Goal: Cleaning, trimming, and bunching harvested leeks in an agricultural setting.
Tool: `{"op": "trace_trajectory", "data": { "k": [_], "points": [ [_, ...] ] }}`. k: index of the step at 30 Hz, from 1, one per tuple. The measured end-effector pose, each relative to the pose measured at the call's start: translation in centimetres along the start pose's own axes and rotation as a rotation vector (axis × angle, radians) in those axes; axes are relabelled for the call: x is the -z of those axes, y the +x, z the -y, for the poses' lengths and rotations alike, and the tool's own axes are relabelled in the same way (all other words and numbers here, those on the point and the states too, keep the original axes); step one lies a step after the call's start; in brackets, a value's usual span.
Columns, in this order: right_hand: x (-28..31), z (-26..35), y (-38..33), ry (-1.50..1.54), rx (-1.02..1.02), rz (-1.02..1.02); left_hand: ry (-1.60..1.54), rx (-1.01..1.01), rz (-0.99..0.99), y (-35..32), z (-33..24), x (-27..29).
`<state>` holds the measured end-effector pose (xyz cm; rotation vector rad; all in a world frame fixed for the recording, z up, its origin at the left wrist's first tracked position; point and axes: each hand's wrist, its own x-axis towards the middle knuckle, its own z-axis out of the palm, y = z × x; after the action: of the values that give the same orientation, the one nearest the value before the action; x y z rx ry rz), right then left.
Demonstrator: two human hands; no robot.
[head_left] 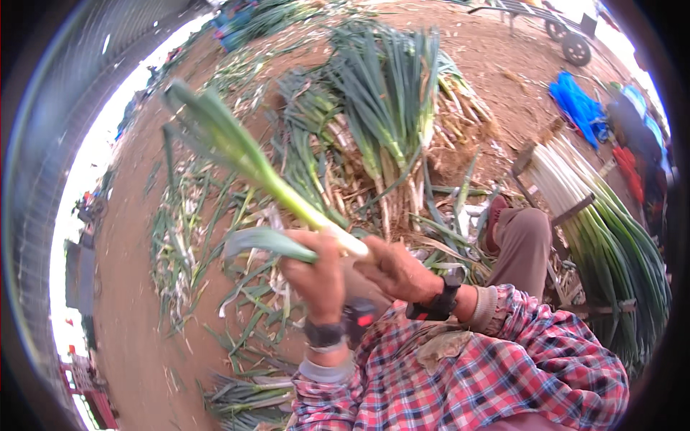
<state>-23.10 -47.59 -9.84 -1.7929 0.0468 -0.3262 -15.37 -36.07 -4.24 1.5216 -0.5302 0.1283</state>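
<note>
A large green onion (269,176) slants up to the left in front of me, its green top blurred and its pale end toward my hands. My left hand (316,271) is closed round its lower stalk, and a loose green leaf (269,243) sticks out to the left from the same hand. At the white end, my right hand (399,270) has its fingers pressed together on the stalk. Beyond my hands lies a heap of untrimmed green onions (384,93) with brown roots. Peeled leaves (183,251) litter the soil to the left.
On my right, cleaned green onions (596,208) with white stalks rest in a wooden rack (575,208). My bent knee (521,244) is beside it. Blue plastic (578,108) and a wheeled cart (557,29) are farther off. More green onions (251,395) lie near my left.
</note>
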Motion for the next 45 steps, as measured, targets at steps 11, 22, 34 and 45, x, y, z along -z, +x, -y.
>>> {"op": "trace_trajectory", "data": {
  "k": [11,22,34,45],
  "points": [
    [0.4,-0.3,1.7,0.13,0.171,0.065,-0.089,0.791,0.082,0.6,4.8,22.3],
    [-0.5,0.0,1.9,-0.163,0.332,0.051,-0.649,0.498,0.073,10.4,0.8,4.6],
    [7.5,-8.3,-4.1,-0.544,0.274,0.269,-0.639,0.129,-0.301,15.9,0.4,12.5],
    [1.6,0.6,2.9,-0.369,0.451,-0.002,-0.79,0.073,-0.141,10.8,-0.8,8.1]
  ]
}}
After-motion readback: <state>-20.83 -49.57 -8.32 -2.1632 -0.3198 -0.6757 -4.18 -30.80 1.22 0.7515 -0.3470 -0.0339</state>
